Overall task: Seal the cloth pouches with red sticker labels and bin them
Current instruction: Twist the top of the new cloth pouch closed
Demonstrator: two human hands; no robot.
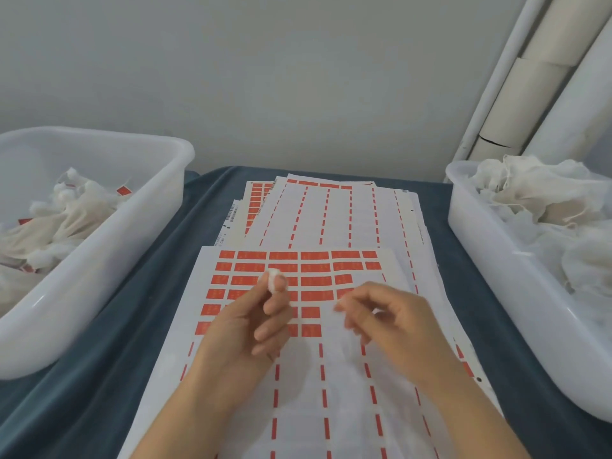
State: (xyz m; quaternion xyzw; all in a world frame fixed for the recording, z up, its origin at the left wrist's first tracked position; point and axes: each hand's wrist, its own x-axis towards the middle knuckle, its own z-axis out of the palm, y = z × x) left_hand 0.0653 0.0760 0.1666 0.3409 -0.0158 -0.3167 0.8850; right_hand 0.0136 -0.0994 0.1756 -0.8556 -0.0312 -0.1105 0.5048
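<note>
A sheet of red sticker labels (308, 265) lies on the table in front of me, its lower half peeled bare. My left hand (245, 323) hovers over the sheet and pinches a small white wad of cloth (274, 282) between thumb and fingertips. To its right, my right hand (387, 313) has its fingers curled, thumb and forefinger nearly meeting at the sheet; whether a sticker is between them I cannot tell. The left white bin (109, 260) holds cloth pouches with red labels (76, 210). The right white bin (490, 260) holds unlabelled cloth pouches (536, 200).
More label sheets (331, 210), mostly peeled, are stacked behind the front sheet. A dark blue cloth (109, 376) covers the table. A grey wall stands behind, with white pipes (546, 77) leaning at the far right.
</note>
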